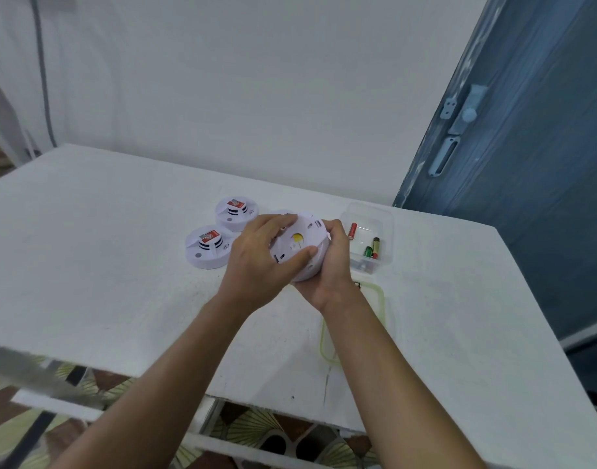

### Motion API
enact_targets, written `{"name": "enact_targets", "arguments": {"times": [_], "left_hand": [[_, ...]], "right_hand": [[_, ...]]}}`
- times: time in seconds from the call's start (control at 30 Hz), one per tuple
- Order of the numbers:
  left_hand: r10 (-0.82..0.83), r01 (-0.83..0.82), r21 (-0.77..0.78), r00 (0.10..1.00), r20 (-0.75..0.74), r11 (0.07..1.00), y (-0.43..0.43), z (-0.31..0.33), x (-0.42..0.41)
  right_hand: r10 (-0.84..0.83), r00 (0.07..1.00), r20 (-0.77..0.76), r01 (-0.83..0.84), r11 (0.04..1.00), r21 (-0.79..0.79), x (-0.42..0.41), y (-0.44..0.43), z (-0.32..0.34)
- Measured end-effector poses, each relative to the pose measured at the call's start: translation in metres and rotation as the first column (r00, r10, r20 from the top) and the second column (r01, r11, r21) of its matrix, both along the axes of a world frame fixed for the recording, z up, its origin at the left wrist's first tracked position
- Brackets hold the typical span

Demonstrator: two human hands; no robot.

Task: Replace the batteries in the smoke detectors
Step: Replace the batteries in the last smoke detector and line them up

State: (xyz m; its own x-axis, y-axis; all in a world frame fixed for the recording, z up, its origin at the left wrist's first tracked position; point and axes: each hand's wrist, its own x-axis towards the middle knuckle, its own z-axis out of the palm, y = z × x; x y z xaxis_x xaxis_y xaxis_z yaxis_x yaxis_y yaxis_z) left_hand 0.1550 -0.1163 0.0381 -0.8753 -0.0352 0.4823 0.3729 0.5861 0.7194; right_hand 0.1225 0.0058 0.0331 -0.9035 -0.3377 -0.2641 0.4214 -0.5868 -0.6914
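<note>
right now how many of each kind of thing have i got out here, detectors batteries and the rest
smoke detectors: 3, a white edge behind the left hand may be a fourth
batteries: 3 plain in the clear tub, more unclear
clear tub: 1
green-rimmed lid: 1
total: 8 sure

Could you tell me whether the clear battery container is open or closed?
Open: the container carries no lid; a green-rimmed lid lies on the table nearby.
</note>
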Motion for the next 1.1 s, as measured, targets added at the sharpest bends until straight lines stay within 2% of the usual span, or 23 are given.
{"name": "enact_targets", "arguments": {"times": [0.2,0.67,0.87,1.1], "left_hand": [[0.059,-0.059,-0.01,0.998,-0.022,0.998,-0.002,0.0013,0.0016],[-0.022,0.022,-0.007,0.999,0.032,1.0,-0.0042,0.0005,0.0008],[0.005,-0.005,0.01,1.0,0.022,1.0,-0.0014,0.0007,0.0008],[0.002,-0.004,0.053,0.999,0.047,0.999,0.0009,-0.0006,0.0014]], "right_hand": [[-0.006,1.0,0.01,0.006,1.0,0.006,-0.0002,0.0015,0.0001],[0.028,1.0,0.0,-0.028,0.999,0.016,-0.0023,0.01,0.0044],[0.03,1.0,0.002,-0.03,0.999,0.038,-0.0042,0.0089,0.0044],[-0.039,0.999,-0.034,0.04,0.999,0.015,-0.0026,0.0062,0.0016]]}}
